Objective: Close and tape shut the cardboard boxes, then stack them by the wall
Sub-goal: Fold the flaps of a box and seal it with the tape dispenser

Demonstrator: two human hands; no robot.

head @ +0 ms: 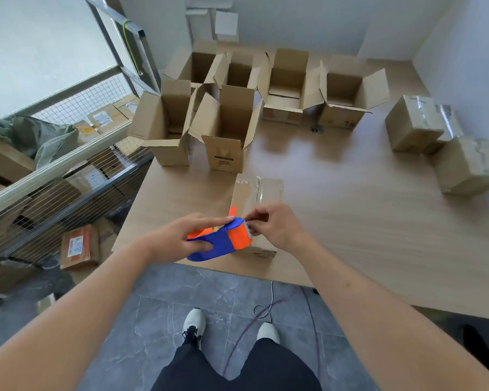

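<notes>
Gripping the tape dispenser, left hand has fingers curled round its handle. Right hand pinches the tape end at the blade, just above the taped box near the desk's front edge.

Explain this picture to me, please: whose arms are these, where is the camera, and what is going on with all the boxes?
There is no machine here. A person wears a camera on the head, so you look down along their own arms. The left hand holds a blue and orange tape dispenser. The right hand pinches at the dispenser's toothed front end, seemingly at the tape's end. Just beyond lies a closed box with clear tape along its top. On the wooden table stand six open boxes with their flaps up, and at the right, near the wall, three taped boxes. Below you see the person's white shoes on a grey floor.
</notes>
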